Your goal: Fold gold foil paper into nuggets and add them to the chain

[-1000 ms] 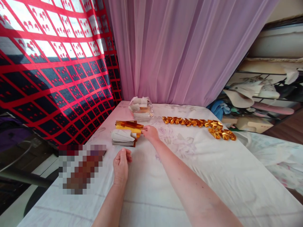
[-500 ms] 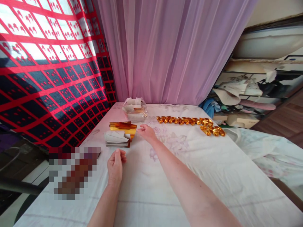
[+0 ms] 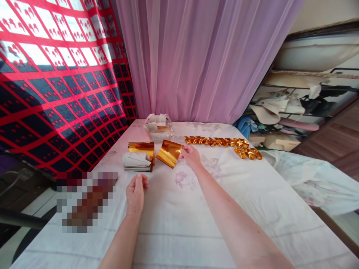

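Observation:
My right hand (image 3: pixel 191 155) pinches one gold foil sheet (image 3: pixel 169 153) by its right edge and holds it tilted just above the cloth. To its left lies the stack of gold foil sheets (image 3: pixel 141 147), and in front of that a pile of pale paper sheets (image 3: pixel 135 162). My left hand (image 3: pixel 136 191) rests on the white floral cloth (image 3: pixel 213 209) with fingers curled and nothing in it. A row of folded gold foil pieces (image 3: pixel 221 142) runs across the far side of the cloth.
A clear plastic bag with more sheets (image 3: pixel 157 126) sits at the far edge. A blurred patch (image 3: pixel 85 200) covers something at the left edge. Pink curtain (image 3: pixel 202 56) behind, red-and-black patterned fabric (image 3: pixel 56 82) to the left, cluttered shelves (image 3: pixel 294 108) to the right.
My right hand has drawn one gold sheet off the stack and moved it to the right. The left hand has stayed in place.

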### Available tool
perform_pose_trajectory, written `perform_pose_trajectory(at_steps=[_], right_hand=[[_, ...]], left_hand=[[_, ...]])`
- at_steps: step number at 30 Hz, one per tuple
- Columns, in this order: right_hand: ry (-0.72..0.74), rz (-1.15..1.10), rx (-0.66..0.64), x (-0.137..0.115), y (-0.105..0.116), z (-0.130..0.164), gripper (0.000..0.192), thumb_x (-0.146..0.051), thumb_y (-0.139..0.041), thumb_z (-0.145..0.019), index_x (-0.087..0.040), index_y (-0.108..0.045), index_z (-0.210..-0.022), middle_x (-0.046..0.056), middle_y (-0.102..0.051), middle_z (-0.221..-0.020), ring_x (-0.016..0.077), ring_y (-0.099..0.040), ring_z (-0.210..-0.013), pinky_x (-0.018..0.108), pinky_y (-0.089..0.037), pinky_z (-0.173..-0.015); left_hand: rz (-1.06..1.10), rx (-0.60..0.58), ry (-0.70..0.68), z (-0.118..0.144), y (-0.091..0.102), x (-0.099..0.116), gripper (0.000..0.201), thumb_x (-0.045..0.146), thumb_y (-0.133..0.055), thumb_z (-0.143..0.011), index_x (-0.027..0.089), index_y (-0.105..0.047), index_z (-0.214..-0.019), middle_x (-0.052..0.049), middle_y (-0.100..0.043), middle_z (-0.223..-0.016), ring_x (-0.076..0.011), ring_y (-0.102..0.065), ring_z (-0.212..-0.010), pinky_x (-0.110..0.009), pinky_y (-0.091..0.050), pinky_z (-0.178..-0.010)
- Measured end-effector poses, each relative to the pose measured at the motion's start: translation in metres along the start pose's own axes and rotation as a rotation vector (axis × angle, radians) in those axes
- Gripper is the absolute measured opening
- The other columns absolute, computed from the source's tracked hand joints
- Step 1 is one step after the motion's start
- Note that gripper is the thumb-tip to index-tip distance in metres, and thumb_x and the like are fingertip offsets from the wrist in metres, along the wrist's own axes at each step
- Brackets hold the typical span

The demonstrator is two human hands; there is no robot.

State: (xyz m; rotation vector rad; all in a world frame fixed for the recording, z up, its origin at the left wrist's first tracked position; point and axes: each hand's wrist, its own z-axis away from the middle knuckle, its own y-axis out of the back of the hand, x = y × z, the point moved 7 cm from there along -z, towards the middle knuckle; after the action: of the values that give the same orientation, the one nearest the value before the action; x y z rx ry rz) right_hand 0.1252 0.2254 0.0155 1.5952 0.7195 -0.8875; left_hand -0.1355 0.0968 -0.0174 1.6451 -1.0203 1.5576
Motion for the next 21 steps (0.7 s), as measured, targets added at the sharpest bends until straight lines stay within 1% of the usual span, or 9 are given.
perform_pose_trajectory(at_steps=[3, 5, 7, 11, 14, 16, 17, 19, 21], right_hand=[[0.074, 0.037, 0.088, 0.004, 0.035, 0.009, 0.023, -0.029, -0.046, -0.091, -0.019, -0.065, -0.099, 0.003, -0.075, -0.077, 0.0189, -0.074, -0.071, 0.028, -0.056, -0.064], [0.168, 0.076, 0.137, 0.003, 0.053, 0.022, 0.025, -0.029, -0.043, -0.094, -0.019, -0.064, -0.103, 0.005, -0.076, -0.089, 0.0189, -0.074, -0.082, 0.029, -0.057, -0.072], [0.285, 0.127, 0.151, 0.001, 0.064, 0.040, 0.023, -0.028, -0.047, -0.092, -0.021, -0.065, -0.106, 0.006, -0.076, -0.101, 0.0187, -0.072, -0.090, 0.032, -0.057, -0.083], [0.519, 0.236, 0.081, 0.006, 0.065, 0.086, 0.018, -0.019, -0.052, -0.086, -0.023, -0.067, -0.097, 0.005, -0.074, -0.110, 0.0192, -0.070, -0.101, 0.034, -0.054, -0.094], [0.641, 0.290, 0.024, 0.017, 0.065, 0.118, 0.019, -0.014, -0.053, -0.085, -0.024, -0.067, -0.094, 0.005, -0.075, -0.107, 0.0184, -0.070, -0.101, 0.032, -0.056, -0.091], [0.710, 0.310, 0.010, 0.022, 0.067, 0.137, 0.022, -0.011, -0.051, -0.086, -0.024, -0.066, -0.095, 0.006, -0.074, -0.108, 0.0174, -0.071, -0.101, 0.031, -0.057, -0.091], [0.799, 0.345, 0.011, 0.021, 0.068, 0.148, 0.024, -0.009, -0.049, -0.087, -0.024, -0.065, -0.098, 0.007, -0.074, -0.109, 0.0171, -0.071, -0.100, 0.031, -0.057, -0.090], [0.908, 0.400, 0.022, 0.020, 0.070, 0.165, 0.027, -0.007, -0.048, -0.087, -0.023, -0.064, -0.102, 0.007, -0.074, -0.109, 0.0168, -0.071, -0.098, 0.030, -0.058, -0.088], [0.960, 0.435, 0.025, 0.019, 0.072, 0.176, 0.027, -0.006, -0.048, -0.087, -0.023, -0.063, -0.102, 0.008, -0.074, -0.107, 0.0171, -0.072, -0.096, 0.029, -0.058, -0.086]], left_hand=[[-0.011, -0.021, -0.021, 0.000, -0.002, 0.001, 0.048, 0.065, -0.059, -0.075, 0.018, -0.063, -0.064, 0.000, -0.056, -0.053, -0.0130, -0.054, -0.048, -0.024, -0.048, -0.047], [-0.029, -0.035, -0.038, 0.000, -0.003, 0.002, 0.048, 0.065, -0.059, -0.074, 0.018, -0.064, -0.065, 0.000, -0.056, -0.053, -0.0130, -0.053, -0.048, -0.024, -0.047, -0.047], [-0.057, -0.053, -0.058, 0.000, -0.004, 0.003, 0.048, 0.065, -0.059, -0.074, 0.018, -0.064, -0.066, 0.000, -0.057, -0.054, -0.0132, -0.054, -0.049, -0.023, -0.047, -0.047], [-0.143, -0.111, -0.121, 0.004, -0.010, 0.007, 0.042, 0.060, -0.062, -0.075, 0.019, -0.067, -0.072, -0.001, -0.061, -0.058, -0.0148, -0.057, -0.053, -0.024, -0.049, -0.051], [-0.217, -0.168, -0.203, 0.010, -0.017, 0.015, 0.036, 0.056, -0.064, -0.073, 0.021, -0.071, -0.080, -0.002, -0.068, -0.068, -0.0167, -0.060, -0.058, -0.026, -0.051, -0.057], [-0.259, -0.218, -0.274, 0.016, -0.023, 0.022, 0.032, 0.052, -0.065, -0.074, 0.023, -0.073, -0.084, -0.005, -0.072, -0.081, -0.0195, -0.064, -0.070, -0.030, -0.054, -0.068], [-0.275, -0.244, -0.308, 0.019, -0.026, 0.026, 0.031, 0.051, -0.064, -0.075, 0.024, -0.074, -0.086, -0.006, -0.073, -0.088, -0.0215, -0.066, -0.078, -0.032, -0.054, -0.077], [-0.293, -0.302, -0.368, 0.026, -0.033, 0.031, 0.030, 0.048, -0.062, -0.077, 0.025, -0.076, -0.090, -0.008, -0.073, -0.100, -0.0251, -0.066, -0.097, -0.037, -0.050, -0.094], [-0.350, -0.401, -0.456, 0.036, -0.043, 0.035, 0.033, 0.046, -0.057, -0.083, 0.026, -0.076, -0.099, -0.009, -0.073, -0.111, -0.0270, -0.063, -0.112, -0.041, -0.043, -0.105]])
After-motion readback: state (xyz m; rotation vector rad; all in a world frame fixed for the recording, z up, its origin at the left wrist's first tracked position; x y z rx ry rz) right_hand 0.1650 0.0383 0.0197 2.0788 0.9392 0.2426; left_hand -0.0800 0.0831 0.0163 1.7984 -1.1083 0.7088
